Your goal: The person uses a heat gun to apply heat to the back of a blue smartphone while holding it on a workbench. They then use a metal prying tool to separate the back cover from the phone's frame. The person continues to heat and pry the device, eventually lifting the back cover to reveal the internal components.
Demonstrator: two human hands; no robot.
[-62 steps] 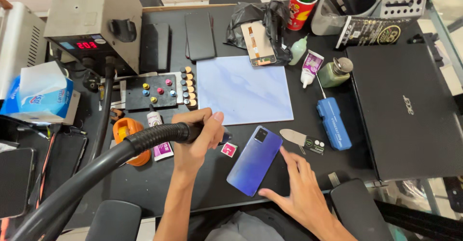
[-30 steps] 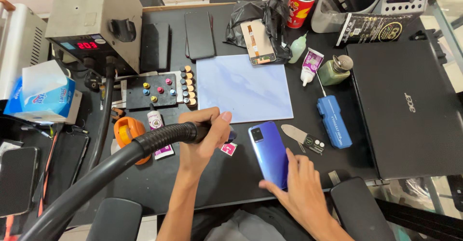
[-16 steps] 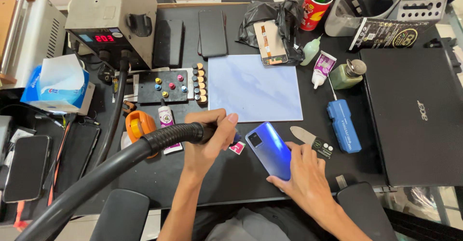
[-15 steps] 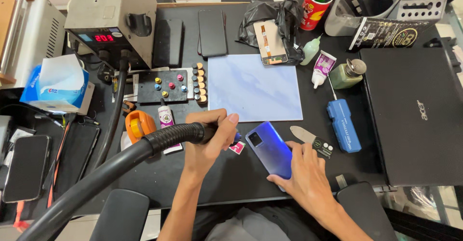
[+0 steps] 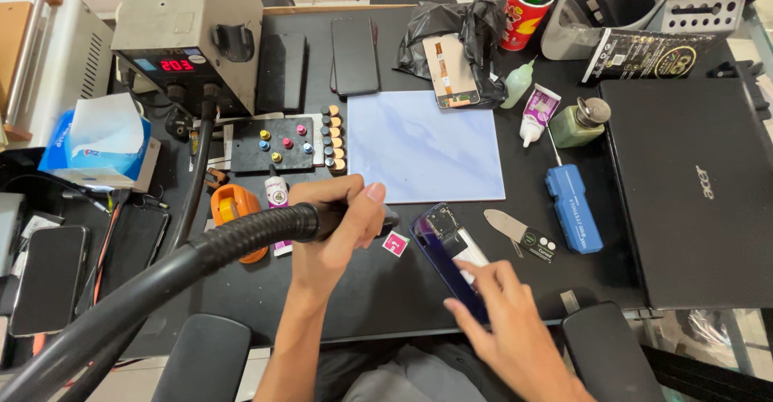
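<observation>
My left hand [image 5: 334, 229] is closed around the handle of a hot-air gun with a thick black hose [image 5: 161, 277] that runs off to the lower left. Its nozzle points right, toward a blue smartphone [image 5: 444, 245]. My right hand [image 5: 503, 321] holds the phone by its near end and tilts it up on its edge, so its dark inner side with a small board shows. A small pink square sticker [image 5: 395, 243] lies on the black desk between the two hands.
A pale blue work mat [image 5: 424, 146] lies behind the hands. The grey hot-air station [image 5: 189, 32], a tissue box [image 5: 97, 148], a screw tray [image 5: 282, 143], an orange tool [image 5: 233, 209], a blue case [image 5: 573, 209], a metal pry tool [image 5: 519, 231] and a closed black laptop [image 5: 692, 185] surround them.
The phone lay flat with its blue back up; my right hand slid it toward the nozzle and has now tipped it onto its edge. My left hand stayed in place.
</observation>
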